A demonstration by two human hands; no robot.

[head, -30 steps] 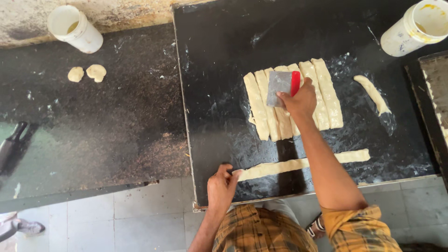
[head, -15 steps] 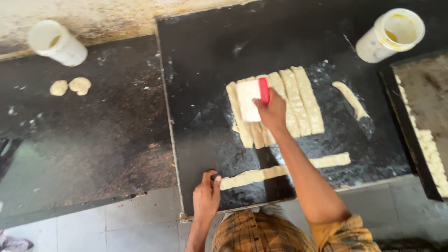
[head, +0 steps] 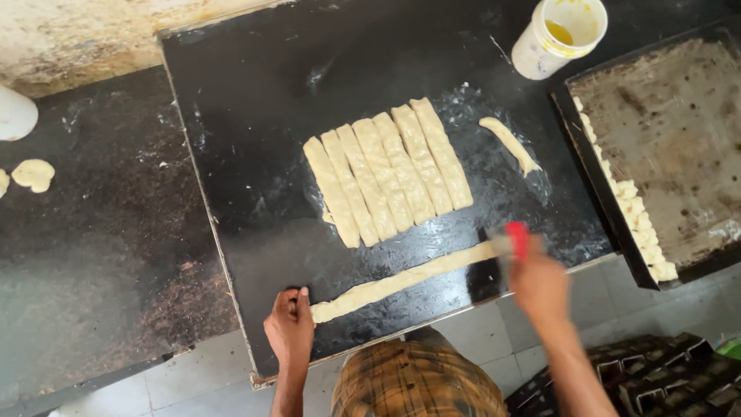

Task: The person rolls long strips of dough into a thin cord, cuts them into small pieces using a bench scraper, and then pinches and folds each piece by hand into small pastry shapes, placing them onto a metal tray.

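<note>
Long dough strip spans between my hands, axis rising left to right. Left hand pins near end, fingers curled, holding nothing. Right hand closed on red-handled scraper at far end. Cut strips beyond.

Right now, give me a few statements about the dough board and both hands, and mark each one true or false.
1. The left hand presses the near end of a long dough strip. True.
2. The right hand is empty. False: it holds a red-handled scraper at the strip's far end.
3. Five cut strips lie side by side on the board. True.
4. The tub stands on the tray. False: it stands beside it.
</note>
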